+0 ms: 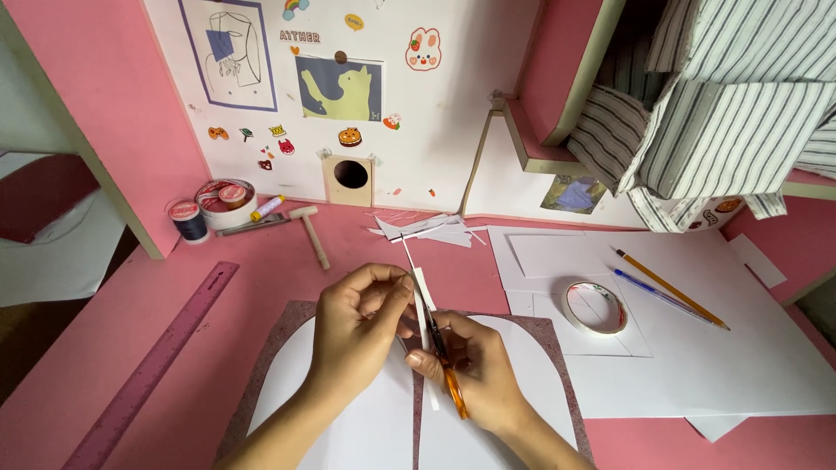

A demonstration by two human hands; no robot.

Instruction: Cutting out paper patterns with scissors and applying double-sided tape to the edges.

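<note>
Gripping a narrow white paper strip (pixel 425 326) between the closed fingers of my left hand (pixel 357 326), I am closing my right hand (pixel 475 374) around orange-handled scissors (pixel 444 361), their blades running up along the strip above the grey cutting mat (pixel 279 348). I am judging that the thin, limp strip could buckle or tear if the blades drift, and my left fingertips (pixel 405 300) are sitting close to the edge. Smooth white card halves with rounded corners (pixel 348 418) are lying under my wrists; a glossy tape roll (pixel 596 307) is resting nearby.
</note>
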